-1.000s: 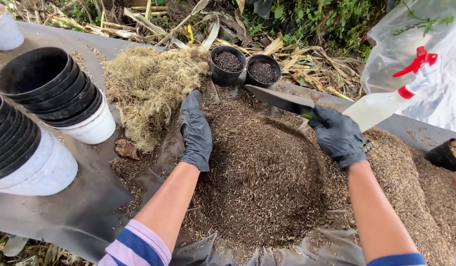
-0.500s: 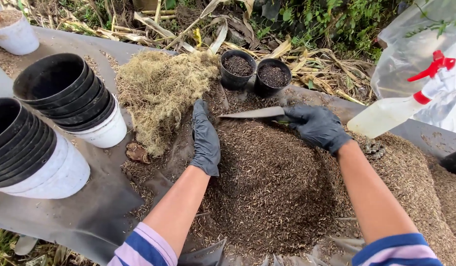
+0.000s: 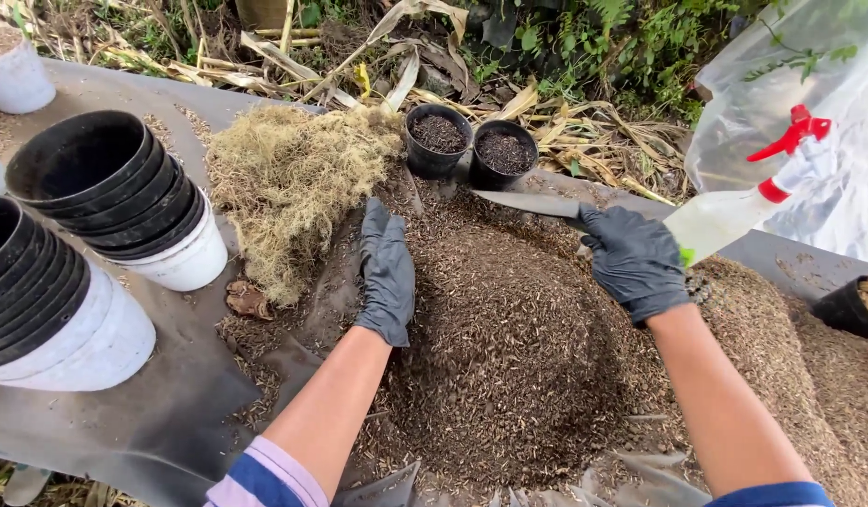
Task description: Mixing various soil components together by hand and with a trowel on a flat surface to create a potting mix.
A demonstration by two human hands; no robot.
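A big mound of dark brown potting mix (image 3: pixel 509 357) lies on a grey sheet (image 3: pixel 143 422) in front of me. My left hand (image 3: pixel 387 272), in a black glove, rests flat with fingers together on the mound's left slope, beside a heap of dry straw-coloured moss (image 3: pixel 293 183). My right hand (image 3: pixel 631 258), also gloved, grips the handle of a metal trowel (image 3: pixel 528 203) whose blade points left over the top of the mound. Just beyond the blade stand two small black pots (image 3: pixel 439 139) (image 3: pixel 505 152) filled with mix.
Two tilted stacks of black and white pots (image 3: pixel 124 192) (image 3: pixel 40 310) lie at the left. A spray bottle with a red trigger (image 3: pixel 762 192) and a clear plastic bag (image 3: pixel 809 56) are at the right. Another white pot (image 3: pixel 16 70) sits far left. Dry leaves and plants lie behind.
My right hand has drawn the trowel down and toward me onto the mound's top. My left hand has stayed on the left slope.
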